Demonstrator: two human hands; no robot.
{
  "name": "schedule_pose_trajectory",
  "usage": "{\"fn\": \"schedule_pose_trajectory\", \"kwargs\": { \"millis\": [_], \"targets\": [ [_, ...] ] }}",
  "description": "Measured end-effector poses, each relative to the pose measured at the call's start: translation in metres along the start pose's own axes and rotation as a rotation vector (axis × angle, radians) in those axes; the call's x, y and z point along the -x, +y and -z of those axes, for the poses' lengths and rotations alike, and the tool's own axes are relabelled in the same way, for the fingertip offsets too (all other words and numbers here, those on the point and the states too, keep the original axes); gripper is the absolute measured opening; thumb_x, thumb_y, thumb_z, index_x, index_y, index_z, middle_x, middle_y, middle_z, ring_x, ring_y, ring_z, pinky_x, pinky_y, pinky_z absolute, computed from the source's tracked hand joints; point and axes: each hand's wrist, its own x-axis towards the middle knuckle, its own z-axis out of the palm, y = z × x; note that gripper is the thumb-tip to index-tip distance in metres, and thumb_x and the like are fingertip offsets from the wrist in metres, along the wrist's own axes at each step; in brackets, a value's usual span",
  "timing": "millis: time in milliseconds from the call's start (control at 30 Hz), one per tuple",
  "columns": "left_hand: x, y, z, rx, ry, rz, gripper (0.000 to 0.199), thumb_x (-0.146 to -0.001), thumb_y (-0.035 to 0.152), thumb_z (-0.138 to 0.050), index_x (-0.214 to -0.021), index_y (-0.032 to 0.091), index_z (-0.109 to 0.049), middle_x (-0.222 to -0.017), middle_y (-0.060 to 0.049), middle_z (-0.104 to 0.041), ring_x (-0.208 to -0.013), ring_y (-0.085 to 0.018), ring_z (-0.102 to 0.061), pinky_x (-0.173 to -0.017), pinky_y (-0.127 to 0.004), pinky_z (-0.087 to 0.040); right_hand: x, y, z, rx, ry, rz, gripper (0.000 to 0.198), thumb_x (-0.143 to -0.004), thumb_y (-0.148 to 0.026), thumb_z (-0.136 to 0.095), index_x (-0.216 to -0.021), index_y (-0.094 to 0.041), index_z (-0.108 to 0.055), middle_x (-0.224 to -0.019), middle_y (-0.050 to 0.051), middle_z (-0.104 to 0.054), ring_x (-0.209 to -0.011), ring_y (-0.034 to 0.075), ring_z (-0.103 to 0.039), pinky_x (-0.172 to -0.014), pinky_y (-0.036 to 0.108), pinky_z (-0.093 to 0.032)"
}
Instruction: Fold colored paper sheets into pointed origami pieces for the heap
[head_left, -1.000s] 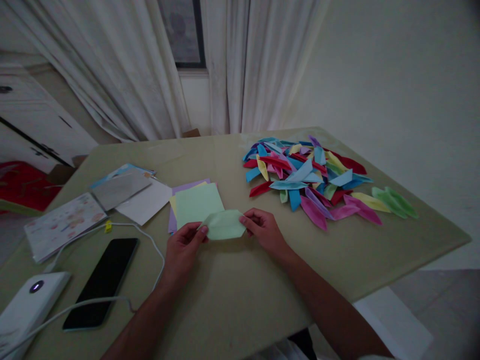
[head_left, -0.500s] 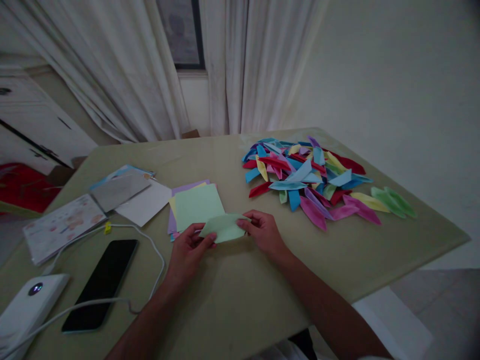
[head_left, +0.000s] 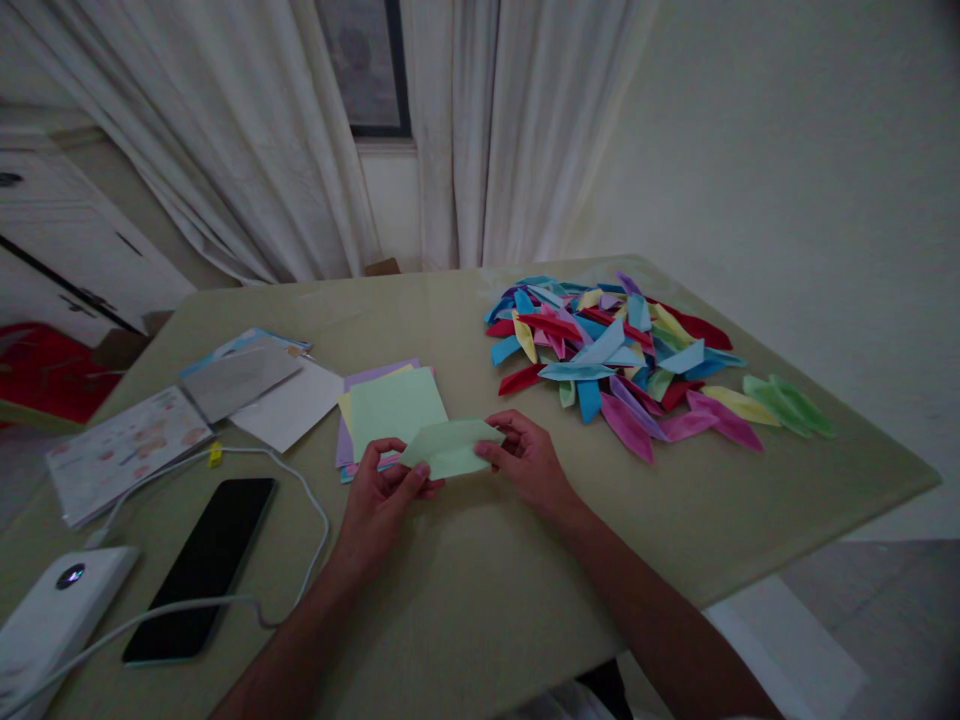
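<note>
A pale green folded paper is held between my two hands, just above the table. My left hand pinches its left end, thumb on top. At the other end, my right hand grips the paper between thumb and fingers. Right behind the paper lies a stack of square coloured sheets, with light green on top and yellow and purple edges showing beneath. A heap of folded paper pieces in blue, red, pink, yellow and green spreads over the table's right side.
Left of the stack lie a white sheet, a grey sheet and a patterned packet. A black phone, a white power bank and a white cable are at front left. Curtains hang behind the table.
The folded green paper has risen slightly and tilted, showing more of its face. Both hands keep hold of it and have shifted only a little.
</note>
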Motion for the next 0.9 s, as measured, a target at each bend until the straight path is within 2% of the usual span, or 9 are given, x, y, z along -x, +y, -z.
{"fn": "schedule_pose_trajectory", "kwargs": {
  "millis": [100, 167, 267, 400, 533, 667, 733, 900],
  "targets": [
    [0.003, -0.004, 0.0, -0.063, 0.005, -0.119, 0.057, -0.086, 0.049, -0.079, -0.124, 0.024, -0.044, -0.078, 0.0, -0.079, -0.073, -0.021, -0.08, -0.073, -0.034, -0.064, 0.001, 0.001, 0.002, 0.044, -0.014, 0.036, 0.033, -0.084, -0.04, -0.08, -0.106, -0.021, -0.064, -0.074, -0.001, -0.068, -0.058, 0.013, -0.061, -0.055, 0.023, -0.051],
    [0.004, -0.006, 0.0, -0.121, 0.0, -0.176, 0.048, -0.09, 0.047, -0.076, -0.122, 0.023, -0.049, -0.085, -0.002, -0.08, -0.077, -0.021, -0.08, -0.075, -0.033, -0.064, 0.003, 0.002, 0.002, 0.068, -0.024, 0.065, 0.032, -0.087, -0.04, -0.077, -0.11, -0.022, -0.062, -0.078, -0.001, -0.069, -0.062, 0.013, -0.063, -0.055, 0.023, -0.051],
    [0.004, -0.008, 0.002, -0.141, 0.0, -0.195, 0.04, -0.09, 0.044, -0.076, -0.113, 0.023, -0.052, -0.084, -0.002, -0.079, -0.076, -0.021, -0.08, -0.074, -0.033, -0.064, 0.005, 0.003, 0.002, 0.102, -0.014, 0.084, 0.033, -0.089, -0.039, -0.076, -0.113, -0.025, -0.059, -0.091, -0.001, -0.068, -0.059, 0.011, -0.061, -0.048, 0.021, -0.049],
    [0.001, -0.004, 0.005, -0.173, -0.002, -0.179, 0.042, -0.089, 0.045, -0.076, -0.118, 0.021, -0.056, -0.079, -0.002, -0.079, -0.072, -0.022, -0.079, -0.072, -0.034, -0.064, 0.005, 0.004, 0.004, 0.155, 0.004, 0.097, 0.03, -0.088, -0.037, -0.077, -0.108, -0.025, -0.059, -0.1, 0.0, -0.065, -0.053, 0.008, -0.056, -0.042, 0.02, -0.044],
    [-0.002, -0.002, 0.008, -0.289, -0.031, -0.19, 0.039, -0.089, 0.046, -0.073, -0.116, 0.017, -0.067, -0.082, -0.006, -0.08, -0.076, -0.024, -0.079, -0.072, -0.034, -0.063, 0.004, 0.003, 0.006, 0.162, -0.038, 0.106, 0.028, -0.087, -0.036, -0.079, -0.102, -0.023, -0.059, -0.088, -0.002, -0.063, -0.06, 0.011, -0.061, -0.052, 0.023, -0.05],
    [-0.004, -0.006, 0.011, -0.272, -0.014, -0.207, 0.029, -0.087, 0.041, -0.074, -0.104, 0.019, -0.07, -0.084, -0.004, -0.08, -0.077, -0.023, -0.079, -0.073, -0.033, -0.063, 0.004, -0.002, 0.007, 0.239, -0.073, 0.058, 0.026, -0.086, -0.038, -0.079, -0.099, -0.022, -0.062, -0.068, -0.005, -0.061, -0.059, 0.014, -0.061, -0.056, 0.024, -0.047],
    [-0.004, -0.007, 0.012, -0.289, -0.003, -0.226, 0.022, -0.086, 0.038, -0.074, -0.097, 0.019, -0.071, -0.085, -0.005, -0.08, -0.078, -0.023, -0.078, -0.074, -0.032, -0.062, 0.005, -0.006, 0.007, 0.291, -0.087, 0.055, 0.023, -0.088, -0.037, -0.078, -0.101, -0.021, -0.067, -0.066, -0.005, -0.062, -0.059, 0.014, -0.061, -0.057, 0.025, -0.046],
    [-0.004, 0.002, 0.01, -0.349, 0.018, -0.256, 0.022, -0.082, 0.041, -0.077, -0.09, 0.02, -0.077, -0.087, -0.006, -0.08, -0.08, -0.023, -0.075, -0.073, -0.031, -0.059, 0.005, -0.014, 0.009, 0.355, -0.12, 0.214, 0.02, -0.089, -0.033, -0.079, -0.104, -0.021, -0.076, -0.097, 0.004, -0.072, -0.073, 0.015, -0.063, -0.067, 0.027, -0.05]
  ]
}}
